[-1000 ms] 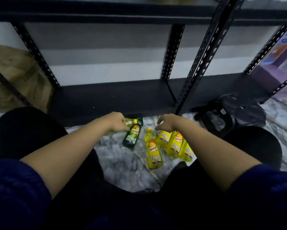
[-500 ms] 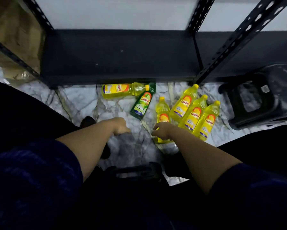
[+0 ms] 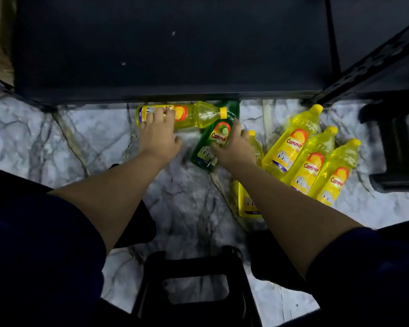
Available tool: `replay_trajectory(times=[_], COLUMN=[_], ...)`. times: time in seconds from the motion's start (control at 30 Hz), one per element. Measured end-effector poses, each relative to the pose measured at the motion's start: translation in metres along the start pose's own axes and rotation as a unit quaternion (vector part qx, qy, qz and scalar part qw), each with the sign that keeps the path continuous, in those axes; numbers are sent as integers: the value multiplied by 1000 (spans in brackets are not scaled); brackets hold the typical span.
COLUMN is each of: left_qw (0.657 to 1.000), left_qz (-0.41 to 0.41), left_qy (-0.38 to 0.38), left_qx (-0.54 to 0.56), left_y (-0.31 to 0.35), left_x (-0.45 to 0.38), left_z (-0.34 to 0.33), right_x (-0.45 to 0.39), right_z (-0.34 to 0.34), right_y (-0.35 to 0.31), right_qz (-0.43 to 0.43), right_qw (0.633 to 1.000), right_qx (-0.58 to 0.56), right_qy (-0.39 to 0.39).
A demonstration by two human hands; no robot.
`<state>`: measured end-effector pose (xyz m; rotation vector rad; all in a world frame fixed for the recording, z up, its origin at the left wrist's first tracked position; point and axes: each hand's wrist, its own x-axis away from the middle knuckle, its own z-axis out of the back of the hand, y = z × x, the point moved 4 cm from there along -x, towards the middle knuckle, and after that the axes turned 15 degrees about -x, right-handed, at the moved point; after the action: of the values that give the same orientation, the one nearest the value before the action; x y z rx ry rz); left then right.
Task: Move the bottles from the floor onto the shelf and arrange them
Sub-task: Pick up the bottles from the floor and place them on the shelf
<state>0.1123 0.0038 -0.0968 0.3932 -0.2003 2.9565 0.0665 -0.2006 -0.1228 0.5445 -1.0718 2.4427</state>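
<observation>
Resting left hand on yellow bottle; right hand on green bottle.

A shop storeroom: dark metal shelf, same-brand bottles on marble floor.

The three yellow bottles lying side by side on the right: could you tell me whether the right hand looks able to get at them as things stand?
Probably yes. The right hand rests on the green bottle, and the three yellow bottles lie uncovered on the floor just beside it.
</observation>
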Motion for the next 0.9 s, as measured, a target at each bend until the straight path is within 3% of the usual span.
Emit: replay_trajectory(times=[0.23,0.43,0.57,0.67,0.9], left_qw=[1000,996,993,992,992], left_qz=[6,3,-6,-13,-29], left_qy=[-13,-25,-30,-34,-47], left_qx=[-16,-90,-111,-117,-114], left_y=[-19,-12,-12,-18,-29], left_x=[-40,-24,12,37,53], left_z=[-35,-33,-44,-54,-62], right_x=[-30,-21,1,20,19], right_z=[-41,-42,-35,-44,-46], right_y=[-3,7,22,23,22], right_qz=[-51,-49,-7,30,29], right_qw=[995,999,993,982,989], right_qx=[-78,15,120,187,145], right_qy=[36,15,-17,1,15])
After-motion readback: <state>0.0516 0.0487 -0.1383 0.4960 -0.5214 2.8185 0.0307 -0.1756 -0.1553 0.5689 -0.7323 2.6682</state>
